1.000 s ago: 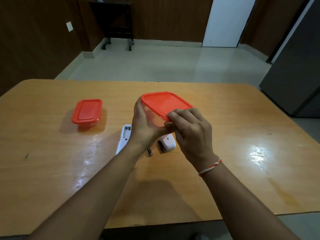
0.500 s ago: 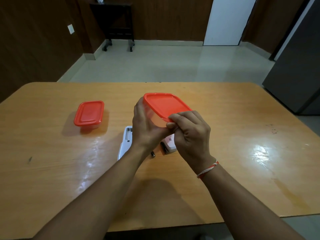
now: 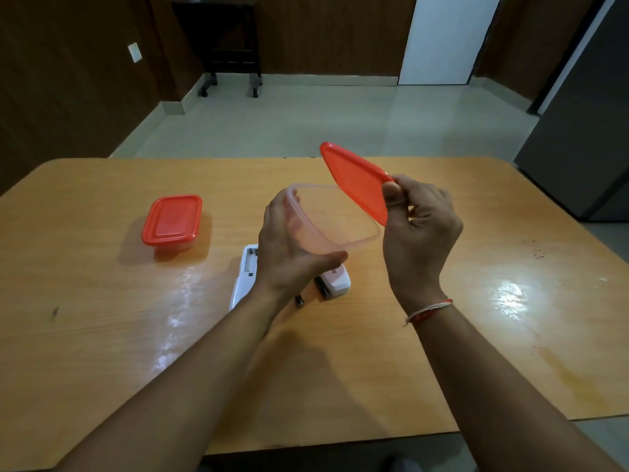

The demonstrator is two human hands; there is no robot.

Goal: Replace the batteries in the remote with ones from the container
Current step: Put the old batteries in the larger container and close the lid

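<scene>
The left hand [image 3: 289, 257] is cradling a clear tub [image 3: 332, 221] above the middle of the bench [image 3: 102, 335], its grip wrapped around the near wall and underside. The right hand [image 3: 420, 226] is pinching the orange lid [image 3: 357, 185] by one edge between thumb and fingers, tilted steeply and clear of the rim on its far side; whether its low corner is touching the rim is hard to tell. The tub is looking empty, though its see-through base makes that uncertain.

Risks, as a judgement: the tub is thin, flexible plastic held one-handed and slightly tipped, so squeezing it or tilting it further could spill any small batteries inside, and they would roll across the glossy bench toward an edge. The lid, held by a narrow pinch, could slip and drop onto the parts below.

Under the left wrist the white remote [image 3: 243, 277] is lying with its battery bay open, a white cover piece [image 3: 337, 282] just beside it, and what seems to be a small dark battery [image 3: 299, 301] between them, near the forearm; a careless wrist could knock these away. A second tub with an orange lid [image 3: 172, 221] is sitting closed toward the bench's left side.

The lids are smooth, rounded rectangles with a raised border; the bench is lacquered wood with bright reflections.
</scene>
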